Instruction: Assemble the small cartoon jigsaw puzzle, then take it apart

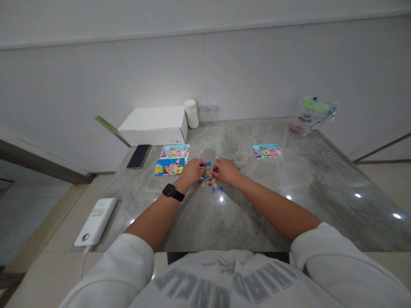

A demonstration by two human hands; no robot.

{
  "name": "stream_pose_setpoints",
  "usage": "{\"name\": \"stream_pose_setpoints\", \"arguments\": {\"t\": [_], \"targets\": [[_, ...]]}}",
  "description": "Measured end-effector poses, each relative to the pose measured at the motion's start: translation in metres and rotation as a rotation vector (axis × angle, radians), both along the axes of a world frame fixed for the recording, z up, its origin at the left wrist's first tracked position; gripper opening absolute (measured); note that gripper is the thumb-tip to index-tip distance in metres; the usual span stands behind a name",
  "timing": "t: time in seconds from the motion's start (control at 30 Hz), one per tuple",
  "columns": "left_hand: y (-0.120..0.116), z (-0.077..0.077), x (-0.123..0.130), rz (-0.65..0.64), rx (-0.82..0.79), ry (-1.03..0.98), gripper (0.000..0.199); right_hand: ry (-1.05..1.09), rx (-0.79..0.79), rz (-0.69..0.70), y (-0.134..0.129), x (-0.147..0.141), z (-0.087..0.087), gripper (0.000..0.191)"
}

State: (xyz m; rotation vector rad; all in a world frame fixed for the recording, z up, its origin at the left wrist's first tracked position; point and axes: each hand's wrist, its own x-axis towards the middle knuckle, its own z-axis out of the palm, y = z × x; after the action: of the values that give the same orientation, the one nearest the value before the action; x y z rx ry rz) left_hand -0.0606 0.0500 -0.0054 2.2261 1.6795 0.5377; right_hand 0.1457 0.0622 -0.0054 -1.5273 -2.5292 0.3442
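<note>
At the far left, a white flat device [95, 221] with a cable lies at the edge of the grey marble counter [321, 184], away from the working area. Further back, a dark phone [138, 156] lies face up beside a white box [154, 125], and a white cylinder container [192, 114] stands near the wall, just beside the box. They look pushed back to keep the middle free.

Two cartoon picture cards [172, 160] lie flat, one behind the other, just left of the hands, where the person can look at them easily, probably as a guide.

The left hand [192, 171], with a black watch [173, 192] on the wrist, is curled with the fingers bent down on the left side of a small pile of puzzle pieces [211, 179]. The right hand [226, 170] is curled in the same way on the right side of the pile. The two hands nearly meet over the pieces. It seems that the fingertips press or pinch some pieces, but they are too small to tell whether any piece is really gripped. The pile lies in the middle of the counter, directly in front of the person, so both arms reach it equally.

To the right, well apart from the hands, another picture card [268, 151] lies flat. At the far right back corner is a clear plastic bag [311, 114] with coloured things inside.
</note>
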Motion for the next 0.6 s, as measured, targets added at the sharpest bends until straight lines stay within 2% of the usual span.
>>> {"name": "stream_pose_setpoints", "arguments": {"t": [0.27, 0.43, 0.6], "targets": [[0.000, 0.001, 0.015, -0.121, -0.044, -0.057, 0.019, 0.188, -0.156, -0.032, 0.007, 0.011, 0.003, 0.005], [0.006, 0.000, 0.023, -0.077, -0.094, -0.177, 0.015, 0.318, -0.191, -0.017, 0.010, 0.024, 0.009, 0.009], [0.006, 0.003, 0.025, -0.015, -0.157, -0.246, 0.017, 0.313, -0.182, -0.056, 0.015, 0.036, 0.009, 0.016]]}}
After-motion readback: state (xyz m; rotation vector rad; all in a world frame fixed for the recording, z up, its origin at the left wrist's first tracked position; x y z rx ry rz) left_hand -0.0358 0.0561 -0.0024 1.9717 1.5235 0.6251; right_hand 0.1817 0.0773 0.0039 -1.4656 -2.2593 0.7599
